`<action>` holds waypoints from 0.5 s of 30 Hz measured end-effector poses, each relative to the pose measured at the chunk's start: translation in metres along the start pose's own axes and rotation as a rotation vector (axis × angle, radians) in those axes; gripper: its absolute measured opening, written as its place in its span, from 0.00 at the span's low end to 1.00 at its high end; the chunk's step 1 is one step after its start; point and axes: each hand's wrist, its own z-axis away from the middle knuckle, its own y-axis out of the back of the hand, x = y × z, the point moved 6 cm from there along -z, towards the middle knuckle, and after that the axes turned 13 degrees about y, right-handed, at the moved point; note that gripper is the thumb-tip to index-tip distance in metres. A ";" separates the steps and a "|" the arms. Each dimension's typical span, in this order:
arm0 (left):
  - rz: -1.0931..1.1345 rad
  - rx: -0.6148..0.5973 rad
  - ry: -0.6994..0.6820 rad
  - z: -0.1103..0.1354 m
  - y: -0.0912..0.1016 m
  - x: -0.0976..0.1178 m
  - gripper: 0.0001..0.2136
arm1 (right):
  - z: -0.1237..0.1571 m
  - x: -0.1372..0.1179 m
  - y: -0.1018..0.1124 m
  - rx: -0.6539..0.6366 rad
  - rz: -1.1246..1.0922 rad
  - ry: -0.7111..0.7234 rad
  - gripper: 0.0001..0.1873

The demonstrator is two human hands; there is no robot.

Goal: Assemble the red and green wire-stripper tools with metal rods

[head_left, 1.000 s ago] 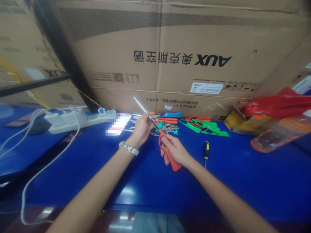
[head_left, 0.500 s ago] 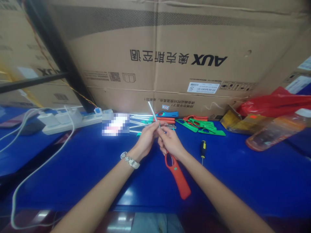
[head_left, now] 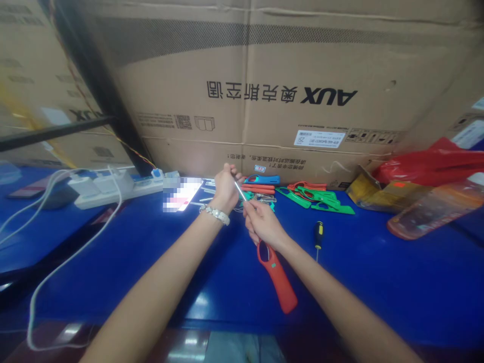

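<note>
A big cardboard box [head_left: 280, 60] with upside-down printing stands behind a shiny blue table [head_left: 223, 287]. Above the table's middle is the red lighter [head_left: 282, 287]: a long, slightly curved red handle, widening toward its blunt lower end, with an oval finger loop [head_left: 267, 263] at the upper end, a thin, bright metal tube [head_left: 240, 192] beyond it, and a small green mark [head_left: 274, 264] just below the loop.

The lighter slants between the person's hands. The right hand [head_left: 264, 221] pinches it with thumb and fingers where handle and tube come together, so the handle hangs out below that hand, and the tube points up and away to the left hand [head_left: 226, 185]. That hand is bent at the wrist, fingers curled at the tube's far end; whether they grip it, I cannot tell.

The right hand covers the join of handle and tube, and the left hand hides the tube's tip. Behind the left hand, the pile of red handles [head_left: 260, 189] and small parts is partly blocked. The screwdriver's [head_left: 319, 234] tip is hard to make out.
</note>
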 end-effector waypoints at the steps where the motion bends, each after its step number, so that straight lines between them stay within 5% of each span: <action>1: 0.016 0.021 -0.007 -0.002 0.002 -0.003 0.16 | 0.000 0.001 0.000 -0.001 0.014 -0.006 0.18; 10: -0.179 -0.021 0.017 -0.022 0.004 0.013 0.17 | 0.006 0.005 0.004 0.007 -0.059 -0.069 0.19; 13: -0.479 0.087 -0.144 -0.018 0.031 0.033 0.12 | 0.000 0.008 0.016 0.094 -0.145 -0.091 0.16; 15: -0.888 0.057 -0.287 -0.006 0.046 0.037 0.09 | -0.006 0.014 0.023 0.152 -0.187 -0.125 0.14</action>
